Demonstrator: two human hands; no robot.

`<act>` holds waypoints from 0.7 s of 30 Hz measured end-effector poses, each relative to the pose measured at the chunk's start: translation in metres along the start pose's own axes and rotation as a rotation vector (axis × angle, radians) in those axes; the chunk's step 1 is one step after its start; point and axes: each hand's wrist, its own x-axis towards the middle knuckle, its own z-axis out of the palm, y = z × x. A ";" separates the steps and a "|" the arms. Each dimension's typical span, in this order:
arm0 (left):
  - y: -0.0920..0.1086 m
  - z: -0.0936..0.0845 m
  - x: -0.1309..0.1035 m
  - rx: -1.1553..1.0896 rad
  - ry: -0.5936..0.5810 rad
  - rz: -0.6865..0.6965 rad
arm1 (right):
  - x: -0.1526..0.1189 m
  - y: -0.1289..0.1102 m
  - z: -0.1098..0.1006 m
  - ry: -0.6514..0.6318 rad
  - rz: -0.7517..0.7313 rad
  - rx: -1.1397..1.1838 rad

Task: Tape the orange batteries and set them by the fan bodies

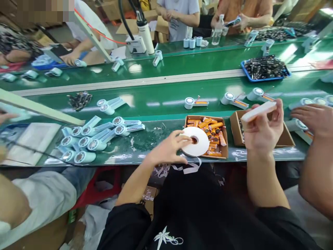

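My left hand is at a roll of white tape, its fingers over the near side by the hole and the thumb below. A loose strip of tape hangs under the roll. The roll overlaps a cardboard box filled with orange cylindrical battery cells. My right hand is raised, palm turned up, with its fingers around a flat white piece seen edge-on, perhaps a second tape roll. Behind that hand stands another cardboard box, its contents mostly hidden.
Pale blue fan housings lie grouped on the left; several more, such as this housing, sit on the green conveyor. A blue tray holds dark small parts. A co-worker's hand is close on the right. Other people work opposite.
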 end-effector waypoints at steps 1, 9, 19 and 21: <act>-0.025 -0.009 -0.010 0.012 0.054 -0.086 | -0.009 -0.003 0.003 0.151 0.063 0.182; -0.163 -0.032 -0.124 0.426 0.419 -0.565 | -0.110 0.006 0.018 0.579 0.818 1.359; -0.158 -0.025 -0.139 0.561 0.448 -0.505 | -0.110 0.015 0.005 0.520 0.875 1.297; -0.148 -0.027 -0.113 0.546 0.390 -0.447 | -0.099 0.020 0.013 0.467 0.875 1.367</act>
